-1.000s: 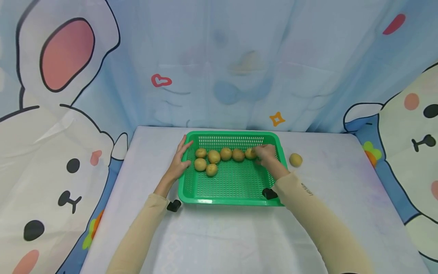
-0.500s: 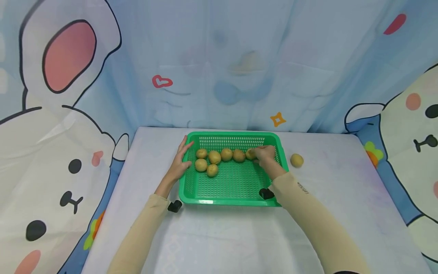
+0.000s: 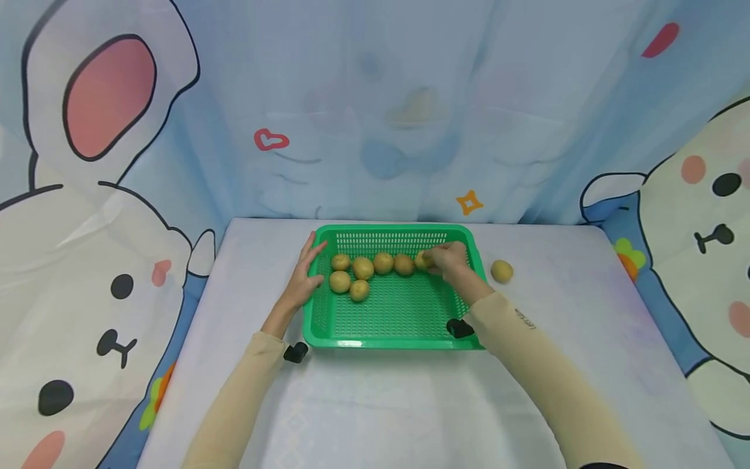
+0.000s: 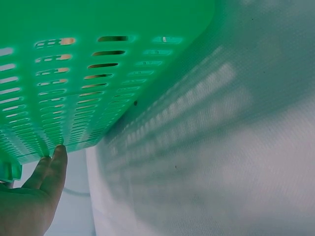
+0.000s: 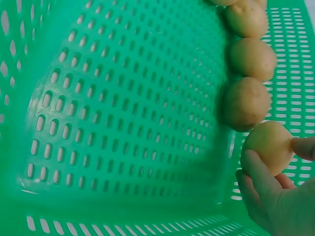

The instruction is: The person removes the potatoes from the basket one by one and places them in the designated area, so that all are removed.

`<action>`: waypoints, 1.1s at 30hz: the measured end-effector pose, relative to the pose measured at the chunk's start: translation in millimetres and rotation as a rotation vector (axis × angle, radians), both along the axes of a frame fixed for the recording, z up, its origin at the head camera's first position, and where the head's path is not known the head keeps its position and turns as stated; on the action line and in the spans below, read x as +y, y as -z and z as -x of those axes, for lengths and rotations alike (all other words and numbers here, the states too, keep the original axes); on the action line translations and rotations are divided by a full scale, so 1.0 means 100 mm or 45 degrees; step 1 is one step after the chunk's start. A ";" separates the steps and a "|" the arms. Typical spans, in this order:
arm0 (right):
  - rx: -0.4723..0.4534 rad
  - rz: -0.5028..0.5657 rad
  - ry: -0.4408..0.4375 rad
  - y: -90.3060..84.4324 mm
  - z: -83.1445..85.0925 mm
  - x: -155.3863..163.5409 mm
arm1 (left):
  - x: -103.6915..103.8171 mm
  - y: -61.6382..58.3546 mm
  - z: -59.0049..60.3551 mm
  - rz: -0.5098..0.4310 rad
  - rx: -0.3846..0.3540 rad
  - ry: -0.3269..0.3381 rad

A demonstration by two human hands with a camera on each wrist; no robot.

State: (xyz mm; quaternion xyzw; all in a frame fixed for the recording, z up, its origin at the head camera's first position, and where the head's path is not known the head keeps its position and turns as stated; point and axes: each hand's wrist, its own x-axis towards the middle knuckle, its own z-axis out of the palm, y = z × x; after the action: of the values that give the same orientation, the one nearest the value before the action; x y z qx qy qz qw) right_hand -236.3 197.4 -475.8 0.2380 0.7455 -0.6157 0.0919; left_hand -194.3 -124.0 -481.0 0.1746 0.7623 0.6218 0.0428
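Note:
A green plastic basket (image 3: 392,319) with slotted walls stands on the table, several small round yellow-brown potatoes inside it. My left hand (image 3: 302,279) rests at its left side; in the left wrist view straight fingers (image 4: 58,169) touch the outer wall. Over in the far right part of the basket, my right hand (image 3: 450,260) holds a potato (image 5: 269,147) between thumb and fingers, close to a browner potato (image 5: 247,104) in the back row. Part of the held potato is hidden behind the fingers.
One loose potato (image 3: 502,271) lies on the white-covered table (image 3: 375,410), just right of the basket. Behind the table hangs a light blue curtain (image 3: 363,117) with cartoon prints. Two potatoes (image 3: 359,290) sit in front of the back row, at the basket's left.
The right hand shifts very slightly with the potato it holds. The left hand keeps its place at the basket's side. The whole view drifts a little.

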 end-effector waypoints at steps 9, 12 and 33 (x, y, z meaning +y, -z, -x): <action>0.046 0.150 -0.100 -0.35 0.03 0.06 | 0.00 0.03 0.02 -0.014 -0.004 0.005; 0.084 0.184 -0.152 -0.48 0.04 0.14 | 0.00 0.04 0.02 -0.018 -0.004 0.004; 0.104 0.197 0.064 -0.57 -0.20 1.38 | -0.01 0.02 0.00 -0.018 -0.018 0.006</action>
State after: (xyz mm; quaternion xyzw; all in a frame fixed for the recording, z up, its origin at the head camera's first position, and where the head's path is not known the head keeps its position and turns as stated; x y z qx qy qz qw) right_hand -216.6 335.6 -418.9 0.2234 0.6926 -0.6829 0.0642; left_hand -194.4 -125.2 -482.6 0.1724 0.7571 0.6282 0.0484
